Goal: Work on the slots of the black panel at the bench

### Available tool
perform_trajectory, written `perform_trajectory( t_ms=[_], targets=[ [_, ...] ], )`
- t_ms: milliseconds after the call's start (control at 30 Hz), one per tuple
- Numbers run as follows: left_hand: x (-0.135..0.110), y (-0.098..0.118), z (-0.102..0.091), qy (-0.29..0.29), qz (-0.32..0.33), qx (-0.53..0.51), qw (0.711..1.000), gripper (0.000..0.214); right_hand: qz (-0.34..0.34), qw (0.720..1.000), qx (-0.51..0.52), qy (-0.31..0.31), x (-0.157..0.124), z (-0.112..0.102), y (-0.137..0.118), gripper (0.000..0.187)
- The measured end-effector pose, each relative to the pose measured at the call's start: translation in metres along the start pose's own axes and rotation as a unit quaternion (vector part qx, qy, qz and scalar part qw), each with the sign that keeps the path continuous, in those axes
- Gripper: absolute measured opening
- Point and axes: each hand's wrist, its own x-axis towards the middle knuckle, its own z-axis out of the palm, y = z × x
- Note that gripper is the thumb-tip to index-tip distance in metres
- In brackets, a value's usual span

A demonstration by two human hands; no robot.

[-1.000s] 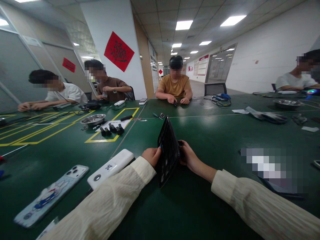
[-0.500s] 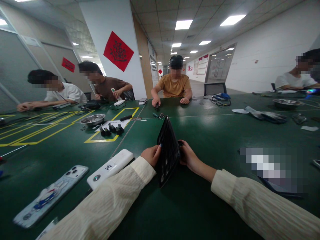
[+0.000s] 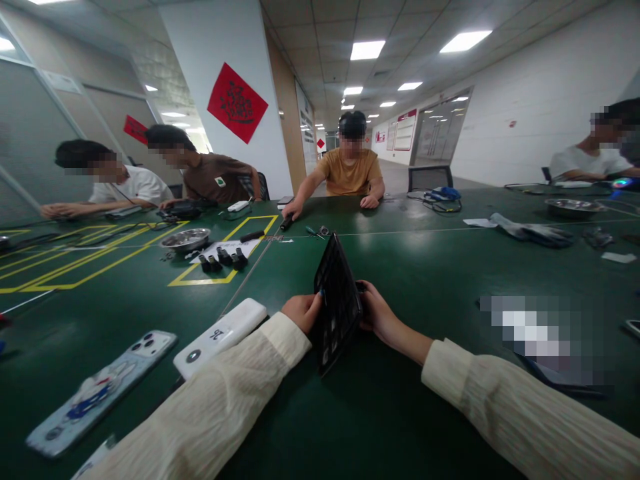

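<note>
A thin black tray-like panel (image 3: 336,313), its left face showing compartments or ribs, stands on edge on the green table in front of me. My left hand (image 3: 303,311) is closed at its left face, thumb pressed against it; a small bluish spot shows at the thumb tip. From the other side my right hand (image 3: 375,307) is closed against the panel's back, where a small dark part sticks out by the fingers. Most fingers of both hands are hidden. Left of my left forearm lie a white power bank (image 3: 223,337) and a phone in a cartoon case (image 3: 103,393).
Several black cylindrical parts (image 3: 224,258) stand beside a metal bowl (image 3: 185,240) at the left. Across the table a co-worker's hand (image 3: 295,208) holds a dark tool. Gloves (image 3: 533,230) and another bowl (image 3: 575,208) lie at the right. Other people sit along the far side.
My hands and the panel have barely moved. The co-worker opposite has moved the dark tool leftward. The person in brown has leaned left and lowered their hands.
</note>
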Motion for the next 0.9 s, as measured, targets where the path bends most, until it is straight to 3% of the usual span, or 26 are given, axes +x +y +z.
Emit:
perform_trajectory(
  t_ms=[367, 700, 900],
  targets=[
    [-0.0011, 0.0038, -0.0026, -0.011, -0.002, 0.010, 1.000, 0.044, 0.002, 1.000, 0.000, -0.003, -0.0004, 0.0010, -0.0015, 0.035],
    [0.0011, -0.0003, 0.0013, -0.023, -0.012, 0.009, 1.000, 0.053, 0.000, 1.000, -0.022, 0.003, 0.0012, 0.0011, -0.0005, 0.035],
    [-0.0014, 0.0027, -0.0033, -0.002, 0.024, 0.012, 1.000, 0.042, 0.000, 1.000, -0.017, 0.003, 0.0000, 0.0017, -0.0013, 0.034]
  ],
)
